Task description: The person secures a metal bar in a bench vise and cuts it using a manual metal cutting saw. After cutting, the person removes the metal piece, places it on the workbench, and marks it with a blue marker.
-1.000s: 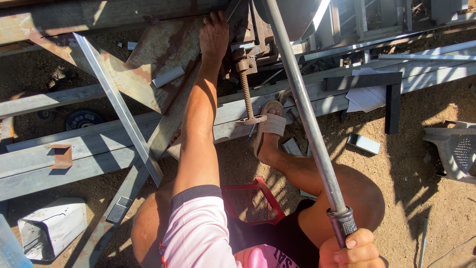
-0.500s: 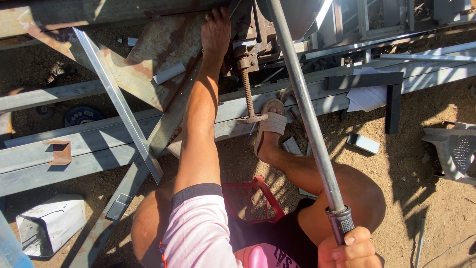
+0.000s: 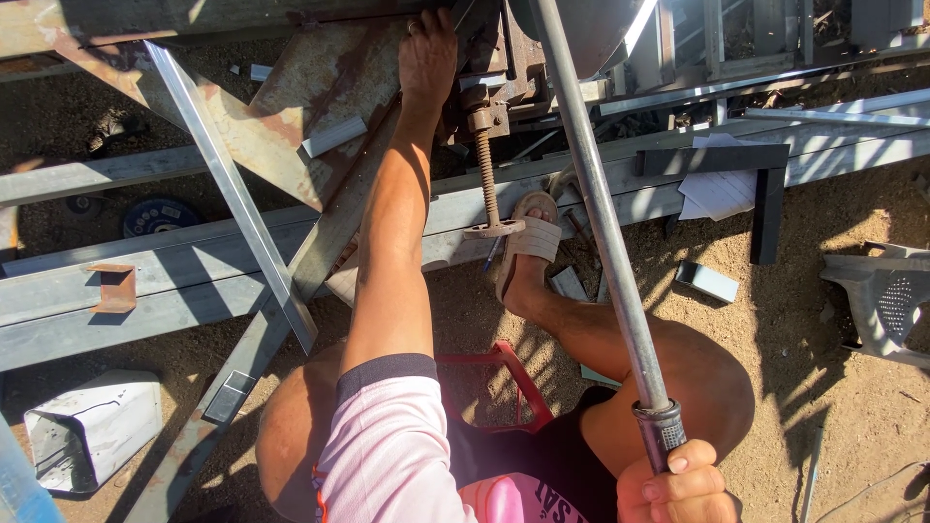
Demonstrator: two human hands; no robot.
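Pipe (image 3: 601,223) runs lengthwise from clenched right hand (image 3: 678,484) up toward the rusty vise (image 3: 494,77), where the left hand (image 3: 428,53) presses, fingers curled.

Outdoor yard w/ sandy dirt ground (image 3: 852,387), hard sun, sharp shadows. Long grey steel beams (image 3: 107,291) lie across the sand at left; a rusty steel plate (image 3: 320,107) slants above them. White sheet-metal box (image 3: 92,431) bottom left, grey plastic chair (image 3: 886,300) at right edge.
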